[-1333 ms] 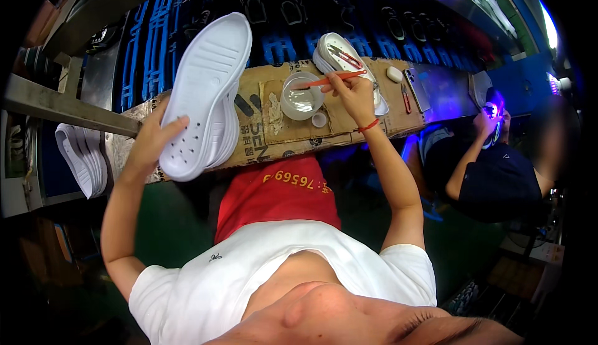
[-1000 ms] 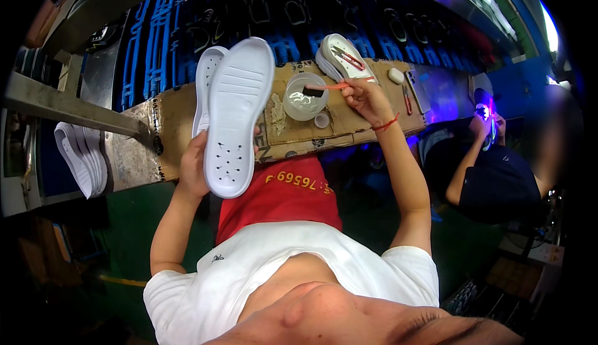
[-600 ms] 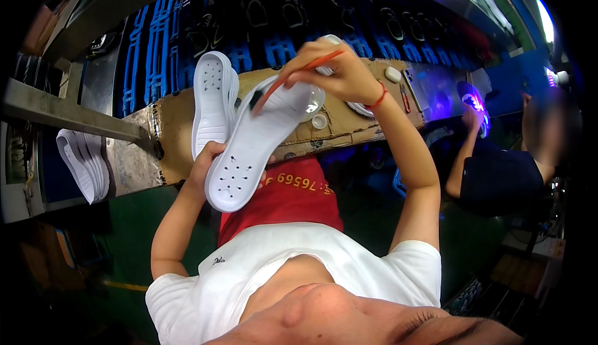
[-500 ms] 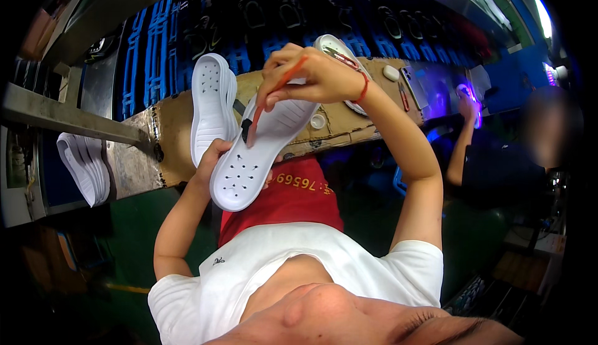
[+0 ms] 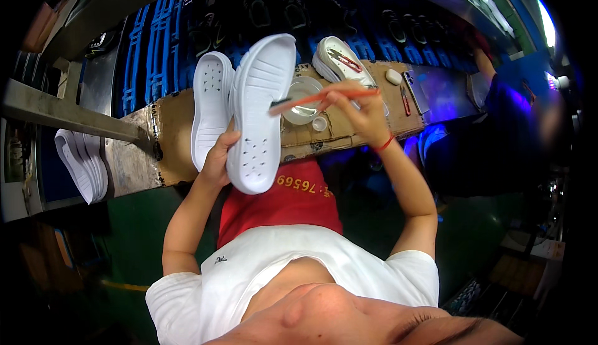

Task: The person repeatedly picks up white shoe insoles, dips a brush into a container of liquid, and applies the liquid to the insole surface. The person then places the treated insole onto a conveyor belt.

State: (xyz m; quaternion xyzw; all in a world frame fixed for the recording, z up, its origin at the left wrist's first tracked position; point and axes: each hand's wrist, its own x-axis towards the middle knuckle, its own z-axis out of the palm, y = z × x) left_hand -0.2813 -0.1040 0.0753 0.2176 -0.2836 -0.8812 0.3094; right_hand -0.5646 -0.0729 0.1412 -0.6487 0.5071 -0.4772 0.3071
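My left hand (image 5: 219, 158) is closed on the edge of a white shoe sole (image 5: 258, 105), low on its left side. The sole stands tilted with its inner face up: small holes dot the near end, ridges cross the far part. In my right hand (image 5: 363, 119) is a brush (image 5: 330, 98) with an orange handle and a dark tip, which lies at the sole's right edge. Beneath the brush a clear bowl (image 5: 303, 84) sits on the bench, with a small white cup (image 5: 319, 124) beside it. More white soles (image 5: 208, 105) lean just left of the held one.
Cardboard (image 5: 174, 139) covers the bench. A white shoe (image 5: 333, 64) with a red-handled tool in it stands beyond the bowl. Farther right lie a white case (image 5: 393, 77) and red-handled pliers (image 5: 406, 102). Stacked soles (image 5: 81, 164) sit far left. A co-worker in dark clothes (image 5: 492, 139) is at right.
The sole has turned more upright and shifted right and away. My right hand has moved right and nearer, taking the brush from the sole's middle to its right edge. The co-worker has leaned over the bench.
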